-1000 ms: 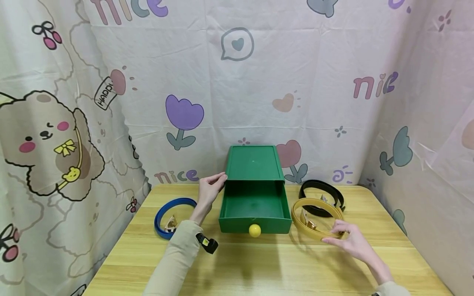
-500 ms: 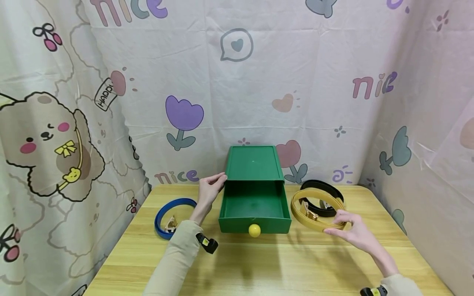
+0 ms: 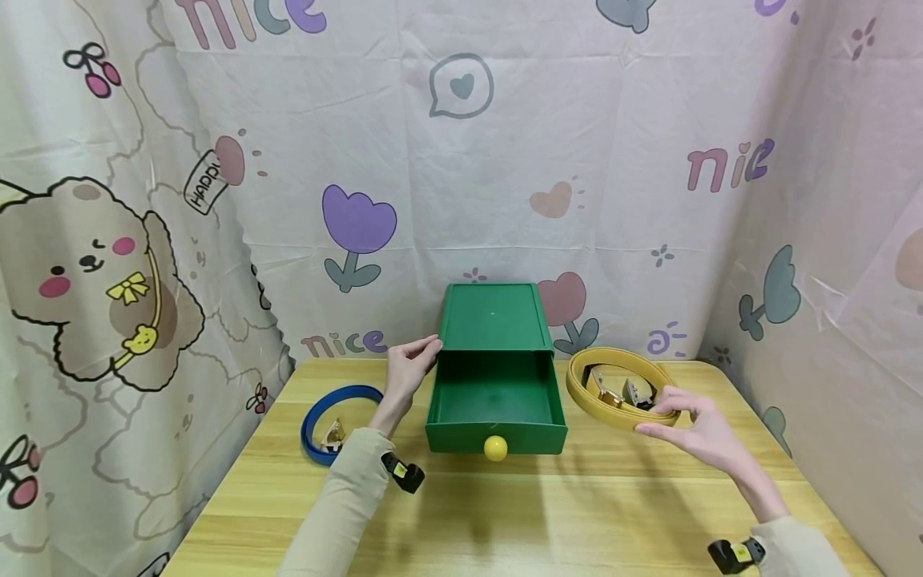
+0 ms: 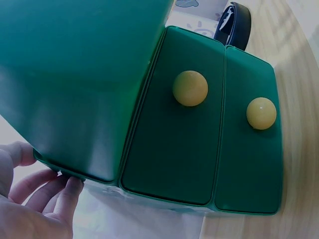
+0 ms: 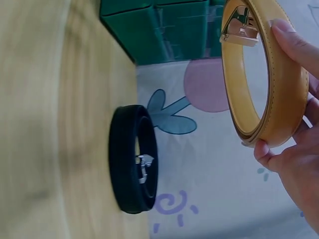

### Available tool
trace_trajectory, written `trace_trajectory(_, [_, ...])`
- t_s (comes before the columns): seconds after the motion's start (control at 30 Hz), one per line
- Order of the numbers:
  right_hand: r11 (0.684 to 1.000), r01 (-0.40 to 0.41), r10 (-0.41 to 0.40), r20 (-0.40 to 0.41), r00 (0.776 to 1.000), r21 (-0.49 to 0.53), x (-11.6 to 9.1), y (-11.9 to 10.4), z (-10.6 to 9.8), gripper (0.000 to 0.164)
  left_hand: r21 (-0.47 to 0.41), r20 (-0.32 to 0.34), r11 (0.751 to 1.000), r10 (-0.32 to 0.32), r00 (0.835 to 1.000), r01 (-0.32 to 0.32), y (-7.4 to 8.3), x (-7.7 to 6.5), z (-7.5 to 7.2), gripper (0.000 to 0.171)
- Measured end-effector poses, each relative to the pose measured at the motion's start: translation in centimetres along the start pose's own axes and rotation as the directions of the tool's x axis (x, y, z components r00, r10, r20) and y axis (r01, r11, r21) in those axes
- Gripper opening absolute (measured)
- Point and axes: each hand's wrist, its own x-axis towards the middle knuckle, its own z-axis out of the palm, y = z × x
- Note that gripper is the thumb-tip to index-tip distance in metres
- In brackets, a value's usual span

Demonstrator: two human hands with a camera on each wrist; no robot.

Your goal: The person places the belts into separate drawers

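A coiled yellow belt [image 3: 622, 388] with a gold buckle hangs above the tabletop, right of a green drawer cabinet [image 3: 496, 316]. My right hand [image 3: 695, 429] pinches its near edge between thumb and fingers. Behind and below that coil lies a black belt [image 5: 133, 159] with a silver buckle, mostly covered in the head view. My left hand [image 3: 407, 377] grips the cabinet's upper left front edge; in the left wrist view its fingers [image 4: 70, 196] bend against that edge. The cabinet's top drawer [image 3: 497, 437] is pulled out, and nothing lies inside it.
Left of my left hand, a coiled blue belt [image 3: 317, 425] with a gold buckle lies on the wooden table [image 3: 497, 521]. Two pushed-in drawers with yellow knobs [image 4: 190, 88] sit below the open one. A patterned curtain [image 3: 461, 160] hangs close behind.
My right hand has lifted the yellow belt up and away from me, so it now overlaps the black belt. My left hand stays on the cabinet.
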Motion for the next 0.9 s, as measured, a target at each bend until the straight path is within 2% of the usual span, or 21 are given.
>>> trace_trajectory(0.23, [0.996, 0.068, -0.068, 0.003, 0.998, 0.063, 1.2, -0.7, -0.7, 0.037, 0.000, 0.006, 1.000, -0.003, 1.000, 0.003, 0.1, -0.1, 0.0, 0.033])
trace_trajectory(0.53, [0.995, 0.048, -0.046, -0.029, 0.999, 0.082, 1.9, -1.8, -1.4, 0.036, -0.003, 0.004, 1.000, -0.004, 1.000, 0.004, 0.1, -0.1, 0.0, 0.033])
trace_trajectory(0.73, [0.995, 0.022, -0.021, -0.014, 1.000, 0.100, 2.4, -2.9, -1.4, 0.034, -0.006, 0.000, 1.000, 0.001, 1.000, -0.001, 0.1, 0.0, 0.0, 0.033])
trace_trajectory(0.9, [0.990, 0.056, -0.057, 0.001, 0.998, 0.126, 3.0, -3.7, -0.9, 0.035, -0.003, 0.003, 1.000, 0.000, 1.000, 0.000, 0.0, 0.0, 0.0, 0.033])
